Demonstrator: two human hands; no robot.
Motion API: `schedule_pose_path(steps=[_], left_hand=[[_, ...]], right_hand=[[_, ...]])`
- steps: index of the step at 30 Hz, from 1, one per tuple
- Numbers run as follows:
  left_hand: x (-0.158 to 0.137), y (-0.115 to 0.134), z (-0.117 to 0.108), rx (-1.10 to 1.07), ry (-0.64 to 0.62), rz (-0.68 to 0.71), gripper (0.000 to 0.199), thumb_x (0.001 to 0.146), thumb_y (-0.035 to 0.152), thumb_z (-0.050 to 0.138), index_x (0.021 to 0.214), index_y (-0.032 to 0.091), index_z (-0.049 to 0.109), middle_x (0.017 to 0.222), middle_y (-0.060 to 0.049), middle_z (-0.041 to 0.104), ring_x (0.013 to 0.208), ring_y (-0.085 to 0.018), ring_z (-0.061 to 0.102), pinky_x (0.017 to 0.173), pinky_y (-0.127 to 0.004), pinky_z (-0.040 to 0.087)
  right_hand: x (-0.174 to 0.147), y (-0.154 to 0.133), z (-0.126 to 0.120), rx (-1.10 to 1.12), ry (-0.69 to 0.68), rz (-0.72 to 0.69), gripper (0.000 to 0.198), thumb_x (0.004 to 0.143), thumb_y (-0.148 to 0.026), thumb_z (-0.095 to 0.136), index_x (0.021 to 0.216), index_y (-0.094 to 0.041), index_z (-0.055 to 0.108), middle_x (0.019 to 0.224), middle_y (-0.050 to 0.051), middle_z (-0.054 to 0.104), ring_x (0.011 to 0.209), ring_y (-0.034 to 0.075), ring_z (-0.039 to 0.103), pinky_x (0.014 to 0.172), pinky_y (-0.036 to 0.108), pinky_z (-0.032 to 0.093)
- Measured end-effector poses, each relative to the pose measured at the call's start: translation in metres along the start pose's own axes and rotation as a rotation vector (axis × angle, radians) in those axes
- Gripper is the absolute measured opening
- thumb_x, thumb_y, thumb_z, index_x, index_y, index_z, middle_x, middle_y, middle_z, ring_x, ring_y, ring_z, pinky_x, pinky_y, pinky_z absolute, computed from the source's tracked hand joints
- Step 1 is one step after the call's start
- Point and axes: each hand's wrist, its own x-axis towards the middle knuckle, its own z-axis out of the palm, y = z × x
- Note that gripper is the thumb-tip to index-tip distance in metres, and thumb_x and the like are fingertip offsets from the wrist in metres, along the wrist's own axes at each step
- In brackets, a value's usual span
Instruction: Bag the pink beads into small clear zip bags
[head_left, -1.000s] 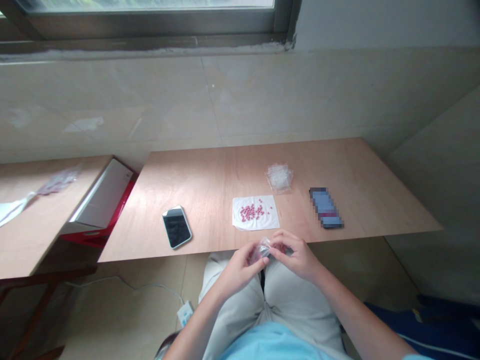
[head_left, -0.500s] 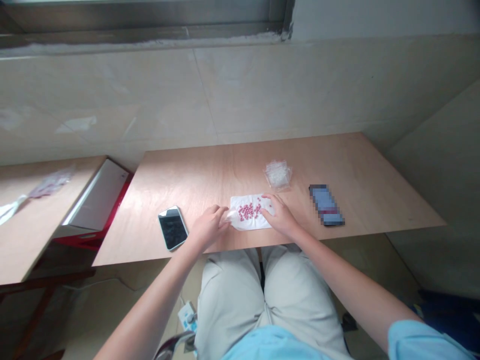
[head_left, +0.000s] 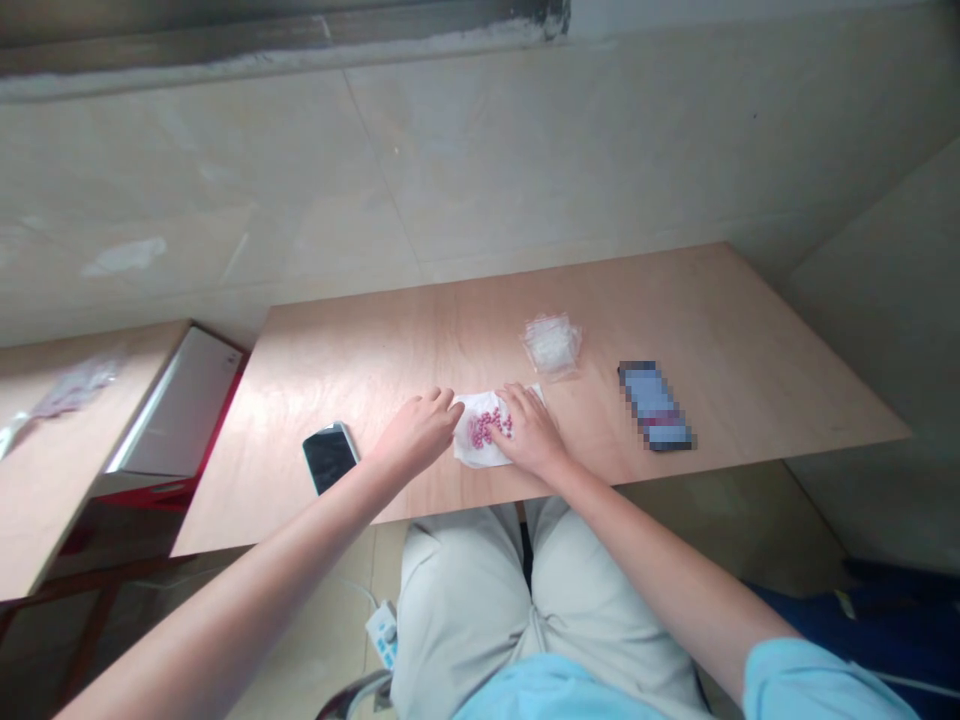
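Right now both hands sit on one white paper sheet (head_left: 480, 455) near the table's (head_left: 420, 340) near edge: left hand (head_left: 420, 432) loosely curled w/ fingertips on the sheet's left edge, right hand (head_left: 531, 438) flat on its right half, fingers narrow, at the pink beads (head_left: 489, 426). Beads form one cluster, too small to count, between the 2 hands. Outward: 2 phones, a dark phone (head_left: 330, 456) left and a blurred phone (head_left: 657, 406) right, plus 1 clear bag pile (head_left: 553, 344) just beyond.
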Motion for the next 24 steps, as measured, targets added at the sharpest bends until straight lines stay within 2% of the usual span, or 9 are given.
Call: schedule_pose_path(steps=[6,9,11,14,16,18,19,21,24], left_hand=[[0.009,0.001,-0.009,0.019,0.031,0.045,0.020,0.090,0.013,0.058,0.108,0.015,0.065,0.108,-0.015,0.059,0.104,-0.030,0.054,0.082,-0.040,0.042],[0.008,-0.003,-0.009,-0.016,0.055,0.001,0.026,0.088,0.013,0.059,0.113,0.016,0.065,0.115,-0.016,0.059,0.109,-0.032,0.053,0.088,-0.042,0.042],[0.007,-0.009,-0.006,-0.118,0.082,-0.066,0.032,0.087,0.016,0.059,0.119,0.017,0.065,0.121,-0.017,0.058,0.113,-0.032,0.053,0.093,-0.044,0.043],[0.004,-0.021,0.001,-0.511,0.116,-0.271,0.039,0.089,0.032,0.061,0.125,0.018,0.064,0.126,-0.015,0.060,0.113,-0.031,0.056,0.096,-0.044,0.045],[0.000,-0.026,0.007,-0.953,0.097,-0.433,0.048,0.091,0.044,0.056,0.129,0.017,0.062,0.126,-0.015,0.062,0.107,-0.028,0.061,0.093,-0.043,0.049],[-0.005,-0.026,0.012,-1.413,0.078,-0.523,0.057,0.093,0.049,0.049,0.136,0.014,0.057,0.126,-0.016,0.064,0.103,-0.027,0.065,0.090,-0.042,0.053],[-0.008,-0.024,0.013,-1.599,0.081,-0.533,0.060,0.093,0.049,0.045,0.140,0.012,0.053,0.127,-0.018,0.063,0.103,-0.027,0.066,0.089,-0.042,0.054],[-0.013,-0.016,0.013,-1.836,0.102,-0.514,0.064,0.094,0.048,0.039,0.144,0.009,0.049,0.129,-0.020,0.062,0.105,-0.027,0.067,0.089,-0.043,0.056],[-0.017,0.002,0.009,-1.982,0.093,-0.459,0.064,0.095,0.048,0.033,0.143,0.009,0.050,0.127,-0.020,0.064,0.104,-0.028,0.067,0.086,-0.044,0.057]], right_hand=[[0.001,-0.001,0.000,-0.019,-0.013,0.019,0.050,0.092,-0.032,0.060,0.139,-0.016,0.053,0.146,0.017,0.050,0.141,0.033,0.039,0.121,0.054,0.028],[0.000,0.000,0.001,0.012,0.014,0.026,0.048,0.093,-0.029,0.059,0.138,-0.015,0.053,0.145,0.017,0.051,0.142,0.032,0.039,0.121,0.052,0.030],[0.000,0.002,0.001,0.048,0.049,0.030,0.045,0.092,-0.027,0.058,0.135,-0.015,0.055,0.143,0.017,0.052,0.141,0.031,0.040,0.121,0.051,0.030],[0.001,0.004,-0.002,0.134,0.121,0.047,0.038,0.093,-0.024,0.057,0.130,-0.016,0.057,0.140,0.016,0.055,0.139,0.028,0.043,0.121,0.048,0.031],[0.001,0.006,-0.006,0.197,0.183,0.086,0.033,0.093,-0.022,0.055,0.125,-0.017,0.059,0.136,0.015,0.057,0.136,0.027,0.047,0.120,0.046,0.034],[0.001,0.006,-0.010,0.252,0.242,0.135,0.027,0.093,-0.020,0.053,0.119,-0.018,0.061,0.132,0.014,0.059,0.132,0.025,0.051,0.117,0.045,0.037],[0.001,0.006,-0.012,0.276,0.264,0.153,0.025,0.092,-0.019,0.052,0.115,-0.019,0.062,0.130,0.014,0.061,0.130,0.025,0.052,0.115,0.045,0.039],[0.000,0.005,-0.015,0.316,0.286,0.176,0.021,0.092,-0.019,0.051,0.110,-0.019,0.063,0.125,0.013,0.063,0.126,0.025,0.055,0.112,0.043,0.043],[-0.001,-0.004,-0.016,0.402,0.273,0.231,0.017,0.094,-0.026,0.053,0.102,-0.020,0.065,0.113,0.011,0.067,0.114,0.025,0.062,0.104,0.041,0.048]])
